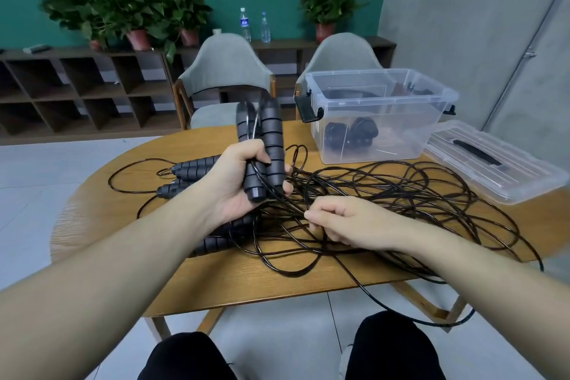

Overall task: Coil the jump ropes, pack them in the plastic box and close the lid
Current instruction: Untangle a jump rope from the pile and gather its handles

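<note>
An oval wooden worktop stands on pale tiled floor, its near edge bare. The right hand pinches a strand of the tangled black ropes spread across the middle, one cord hanging off the near right edge. The left hand has its fingers clamped on two ribbed handles, upright. Behind, the open box holds coiled ropes; its lid lies just right. Beyond: chairs, shelf, plants, green wall.

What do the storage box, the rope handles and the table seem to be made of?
Box: clear, glossy plastic; its contents show through the walls.
Handles in the left hand: matte black, ribbed, probably foam or rubber.
Table: wood or wood veneer; visible grain, satin finish.
</note>
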